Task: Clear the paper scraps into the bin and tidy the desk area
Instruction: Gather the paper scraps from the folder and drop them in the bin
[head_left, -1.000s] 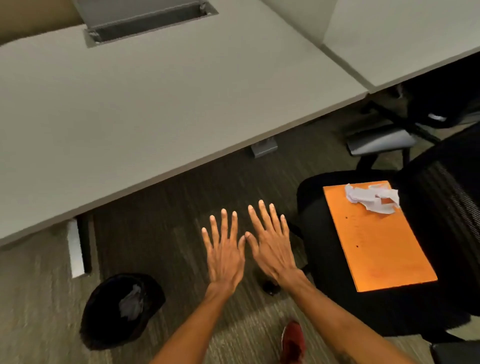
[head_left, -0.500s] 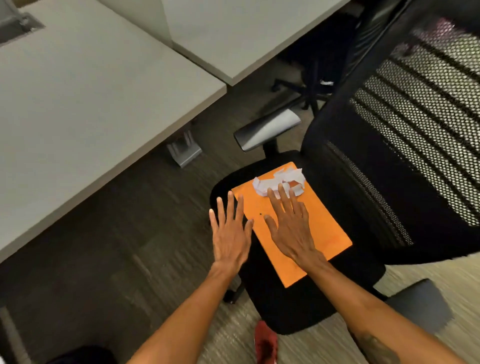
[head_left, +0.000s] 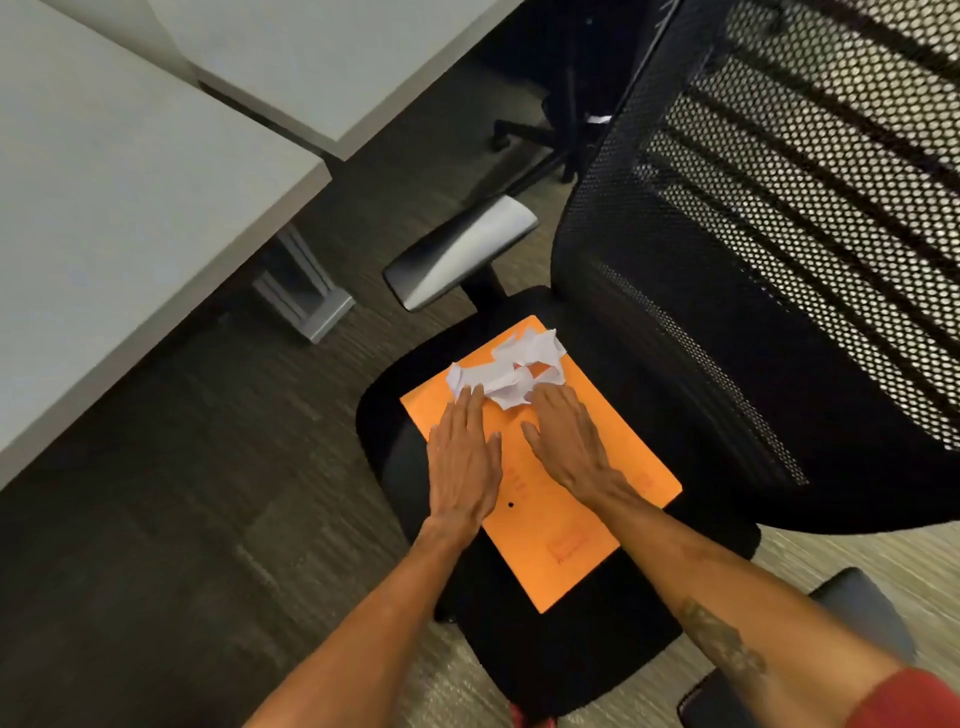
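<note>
Head view: the person looks down at a black chair seat (head_left: 597, 654) beside the grey counter (head_left: 130, 182).
Paper scraps: the paper scraps (head_left: 511, 366) are a white crumpled pile. They lie on the far end of an orange envelope (head_left: 556, 525), which lies flat on the seat.
Left hand: the left hand (head_left: 462, 457) lies flat on the envelope. Its fingertips touch the near left side of the pile.
Right hand: the right hand (head_left: 566, 441) lies flat too, with its fingertips at the near right side of the pile.
Grip: both are released, fingers straight, holding nothing yet.
Why like this: one hand on each side looks like a way to scoop the small bits together so none fall off.
Envelope's job: it seems to work like a tray that keeps the scraps in one place.
Bin: not in sight here.
Next: the hands would likely close round the pile and lift it.
</note>
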